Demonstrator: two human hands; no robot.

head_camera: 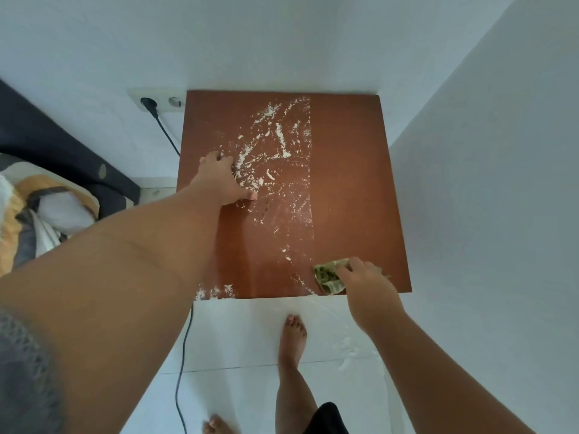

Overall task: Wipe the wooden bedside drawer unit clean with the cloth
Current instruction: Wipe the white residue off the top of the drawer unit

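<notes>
Right hand (360, 277) closed over a crumpled green cloth (329, 275), pressing it on the unit (354, 170) top just inside the near edge, toward the near right corner. Cloth sits at the foot of a straight line: right of it the wood is clean, left of it white powder (275, 142) is scattered.

Left hand (224, 180) flat, fingers spread, holding nothing, palm down on the top near the left edge, touching the powder. More powder lies along the near edge, left part.

Unit sits in a corner: back edge against the rear wall, right edge near the side wall. Left side opens toward a bed (47, 170) and a wall socket (156, 101) with a black cable (181, 355) running down. Bare feet on white floor (238, 333) in front; powder spilled there, right of the forward foot.
</notes>
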